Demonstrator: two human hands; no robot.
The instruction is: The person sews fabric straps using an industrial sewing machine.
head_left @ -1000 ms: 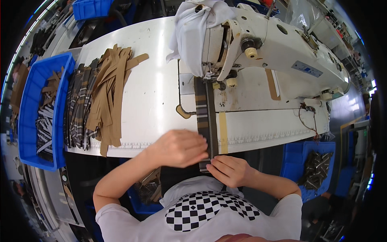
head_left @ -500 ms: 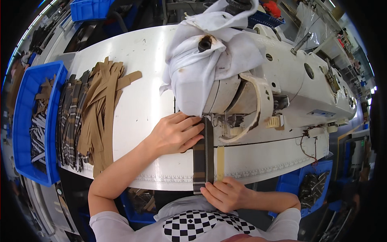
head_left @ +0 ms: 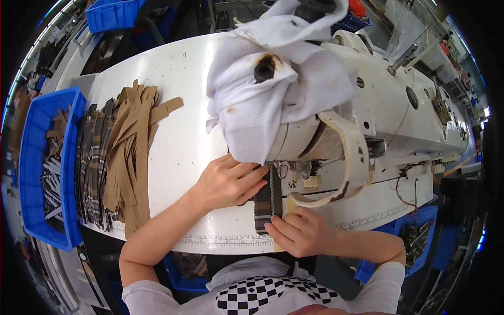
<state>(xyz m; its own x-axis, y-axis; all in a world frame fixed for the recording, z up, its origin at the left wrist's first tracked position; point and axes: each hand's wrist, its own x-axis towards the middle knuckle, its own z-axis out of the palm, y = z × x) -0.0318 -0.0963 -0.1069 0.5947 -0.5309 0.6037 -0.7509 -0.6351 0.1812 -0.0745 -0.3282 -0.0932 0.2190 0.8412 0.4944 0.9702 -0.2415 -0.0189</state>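
Observation:
A dark plaid strip with a zipper (head_left: 268, 202) lies lengthwise under the needle area of the white sewing machine (head_left: 399, 105), whose head is draped with a stained white cloth (head_left: 252, 110). My left hand (head_left: 231, 181) has bent fingers holding the strip close to the machine head, their tips partly hidden beneath it. My right hand (head_left: 299, 233) grips the strip's near end by the table's front edge, fingers curled. The needle itself is hidden by the cloth and machine head.
Bundles of tan strips (head_left: 131, 152) and plaid strips (head_left: 93, 178) lie at left beside a blue bin (head_left: 31, 173) of scraps. A blue tray (head_left: 367, 262) with dark metal parts sits below the table's right side. Another blue crate (head_left: 113, 13) stands behind.
My left hand moved forward along the strip to the machine head. My right hand moved forward with the strip's end, which now reaches less far toward me. The whole view also shifted.

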